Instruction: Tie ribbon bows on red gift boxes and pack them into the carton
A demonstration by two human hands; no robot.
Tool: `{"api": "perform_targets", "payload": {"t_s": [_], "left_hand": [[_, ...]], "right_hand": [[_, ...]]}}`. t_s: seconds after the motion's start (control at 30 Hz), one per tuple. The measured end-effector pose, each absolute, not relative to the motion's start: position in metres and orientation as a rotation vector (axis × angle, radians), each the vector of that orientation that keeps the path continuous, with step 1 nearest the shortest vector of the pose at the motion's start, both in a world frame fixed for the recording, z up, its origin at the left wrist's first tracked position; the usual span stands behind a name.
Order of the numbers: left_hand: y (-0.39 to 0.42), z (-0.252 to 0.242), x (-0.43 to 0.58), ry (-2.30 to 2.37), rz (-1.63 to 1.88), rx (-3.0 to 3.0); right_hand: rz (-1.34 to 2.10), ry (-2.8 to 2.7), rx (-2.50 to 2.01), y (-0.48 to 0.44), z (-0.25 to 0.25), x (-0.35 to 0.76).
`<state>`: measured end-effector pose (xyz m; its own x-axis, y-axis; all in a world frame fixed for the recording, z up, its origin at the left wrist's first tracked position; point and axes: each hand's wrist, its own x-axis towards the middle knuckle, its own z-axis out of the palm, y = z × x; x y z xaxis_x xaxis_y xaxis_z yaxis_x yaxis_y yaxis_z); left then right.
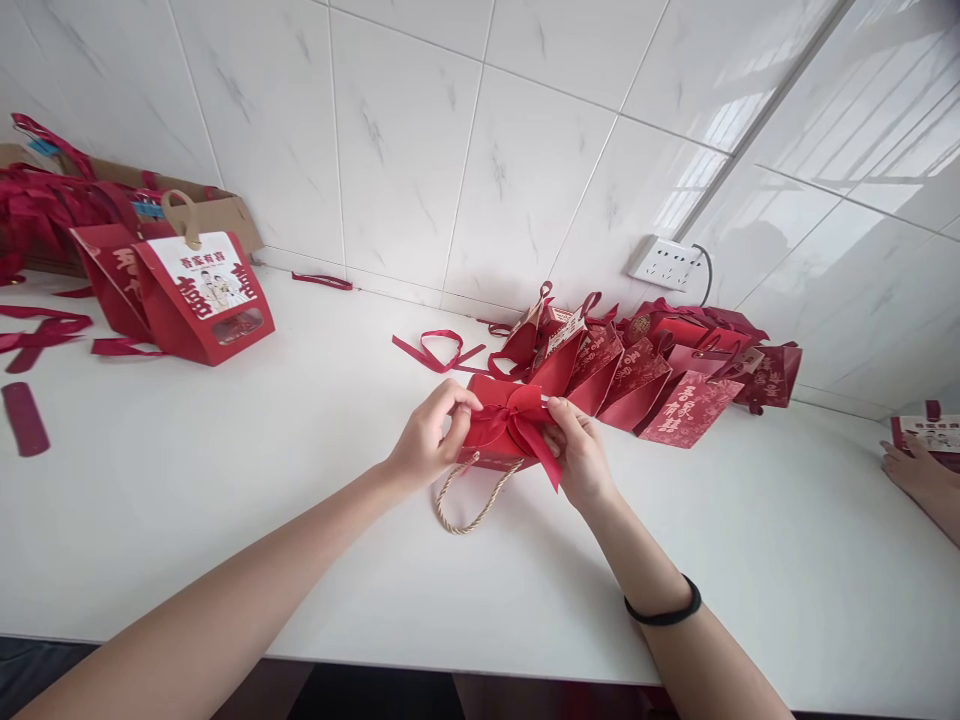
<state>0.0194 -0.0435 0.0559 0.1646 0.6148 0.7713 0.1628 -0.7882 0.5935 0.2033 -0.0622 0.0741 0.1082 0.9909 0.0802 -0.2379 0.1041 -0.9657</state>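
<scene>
Clearly, left fingers [458, 432] and right fingers [568, 413] pinch a red bow [511, 412]; one label [216, 272] seemingly reads 囍.

Glossy white marble-look wall tiles [405, 140] filled the view from ten o'clock through twelve to three, their grey veins faint and their straight joints slanting. At two o'clock a long grey strip [780, 110] crossed the tiling diagonally, and near its lower end a white power strip [664, 262] sat against the wall, a dark cable [706, 270] curving from its right end. Further out toward two o'clock, pale barred reflections [900, 110], apparently of a window, shone on the glaze. A smooth white tabletop [225, 520] met the wall, its front edge running past six o'clock. The light was soft and cool, leaving blurred shadows.
</scene>
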Motion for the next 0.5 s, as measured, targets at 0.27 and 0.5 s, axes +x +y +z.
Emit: {"api": "perform_targets", "payload": {"t_s": [0.27, 0.5], "left_hand": [[-0.046, 0.065, 0.0203, 0.944, 1.366, 1.585], [-0.0374, 0.0609, 0.019, 0.984, 1.13, 1.471]], "right_hand": [[1.21, -1.119, -0.998, -0.0651, 0.0749, 0.2025], [1.221, -1.123, -0.986, -0.065, 0.0762, 0.202]]}}
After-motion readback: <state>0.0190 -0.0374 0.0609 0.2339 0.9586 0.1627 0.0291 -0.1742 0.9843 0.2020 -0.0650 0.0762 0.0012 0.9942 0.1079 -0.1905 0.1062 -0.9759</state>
